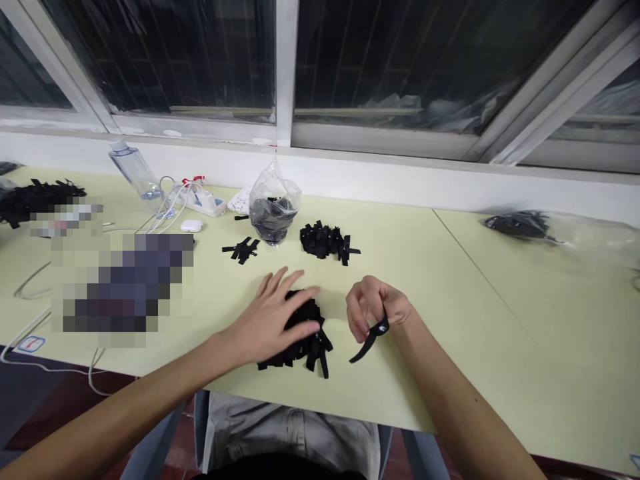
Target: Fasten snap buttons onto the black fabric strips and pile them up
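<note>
While the person sits at the pale yellow-green laminate table [450, 320], both bare forearms reach forward over its near edge. The left hand [273, 317] lies flat with fingers spread, pressing down on a loose pile of short black fabric straps [305, 343] close to the table's front edge. Just to the right of that pile, the right hand [375, 308] is curled, its fingertips pinching one single black strap [369, 341], which hangs down from the fingers with its free end near the tabletop. Farther back sit a second heap of black strap pieces [326, 241] and a few scattered black strips [241, 249] to its left. Between them stands a clear knotted plastic bag [273, 203] holding dark contents. Left of the bag are a small white earbud case [191, 226], a white power strip with cables [200, 199], and a tilted clear plastic water bottle [134, 172]. At the far right lies another clear bag of black pieces [530, 225]. Behind everything runs a white-framed window [283, 73], dark outside.
</note>
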A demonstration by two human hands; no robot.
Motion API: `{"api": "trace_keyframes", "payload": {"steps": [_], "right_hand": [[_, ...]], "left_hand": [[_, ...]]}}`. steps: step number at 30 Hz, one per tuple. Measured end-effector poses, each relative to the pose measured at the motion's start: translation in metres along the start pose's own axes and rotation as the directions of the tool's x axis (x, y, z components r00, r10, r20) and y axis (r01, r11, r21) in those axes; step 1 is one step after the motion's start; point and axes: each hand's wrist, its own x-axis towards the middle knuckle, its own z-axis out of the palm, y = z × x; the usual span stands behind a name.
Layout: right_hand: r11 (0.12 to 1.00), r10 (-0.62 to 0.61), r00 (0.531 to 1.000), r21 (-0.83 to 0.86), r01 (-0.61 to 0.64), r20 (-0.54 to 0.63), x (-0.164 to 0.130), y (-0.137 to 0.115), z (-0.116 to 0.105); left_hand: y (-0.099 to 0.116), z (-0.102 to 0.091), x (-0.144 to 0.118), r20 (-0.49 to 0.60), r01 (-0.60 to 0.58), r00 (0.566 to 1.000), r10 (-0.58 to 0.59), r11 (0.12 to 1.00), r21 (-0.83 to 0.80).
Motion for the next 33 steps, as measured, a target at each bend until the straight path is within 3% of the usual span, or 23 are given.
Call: {"api": "trace_keyframes", "payload": {"steps": [3, 7, 13, 23, 29, 33], "right_hand": [[1.000, -0.020, 0.994, -0.025, 0.017, -0.105, -0.003, -0.001, -0.004], [0.995, 0.046, 0.977, -0.077, -0.063, -0.207, -0.003, 0.000, -0.005], [0.992, 0.044, 0.977, -0.105, -0.067, -0.210, -0.003, 0.000, -0.006], [0.995, -0.022, 0.987, -0.102, 0.005, -0.160, -0.005, 0.000, -0.007], [0.989, -0.100, 0.947, -0.133, 0.061, -0.306, -0.006, -0.001, -0.008], [0.985, -0.142, 0.913, -0.145, 0.093, -0.381, -0.001, -0.007, -0.004]], "left_hand": [[0.008, 0.002, -0.013, 0.135, -0.248, 0.962, 0.238, 0.967, 0.062], [0.000, 0.010, -0.008, 0.159, -0.428, 0.897, 0.412, 0.900, 0.082], [-0.013, 0.017, 0.002, 0.150, -0.537, 0.837, 0.526, 0.842, 0.046], [-0.023, 0.015, 0.016, 0.208, -0.612, 0.772, 0.600, 0.791, -0.008], [-0.025, 0.008, 0.018, 0.152, -0.609, 0.780, 0.607, 0.792, -0.041], [-0.025, 0.002, 0.024, 0.026, -0.485, 0.873, 0.487, 0.872, -0.071]]}}
